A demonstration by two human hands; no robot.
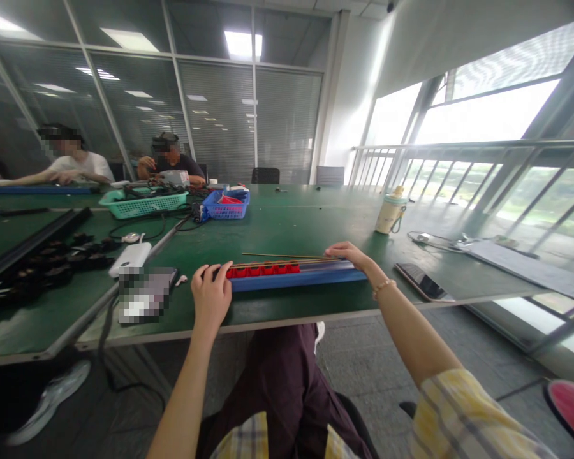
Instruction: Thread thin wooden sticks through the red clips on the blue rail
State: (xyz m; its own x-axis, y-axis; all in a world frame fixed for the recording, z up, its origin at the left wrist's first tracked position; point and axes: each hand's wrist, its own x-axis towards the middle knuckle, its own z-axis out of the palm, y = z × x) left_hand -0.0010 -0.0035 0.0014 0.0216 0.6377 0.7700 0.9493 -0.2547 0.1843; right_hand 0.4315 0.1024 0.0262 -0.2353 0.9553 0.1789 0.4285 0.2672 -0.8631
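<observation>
A long blue rail (296, 281) lies along the table's front edge, with a row of red blocks (263, 270) set in its left half. My left hand (212, 290) is closed over the rail's left end, its fingertips beside the first red block. At the other end, my right hand (353, 256) rests over the rail with fingers bent together. A thin brass-coloured rod (282, 255) reaches left from its fingertips, just behind the rail. Another thin strip runs along the rail's top above the red blocks. The exact grip of the right fingers is partly hidden.
Left of the rail lie a phone (148, 293), an earbud (181, 279) and a white power bank (130, 258). Farther back stand a green basket (143, 205) and a blue basket (227, 209). To the right are a bottle (391, 213) and another phone (423, 282). Two people sit opposite.
</observation>
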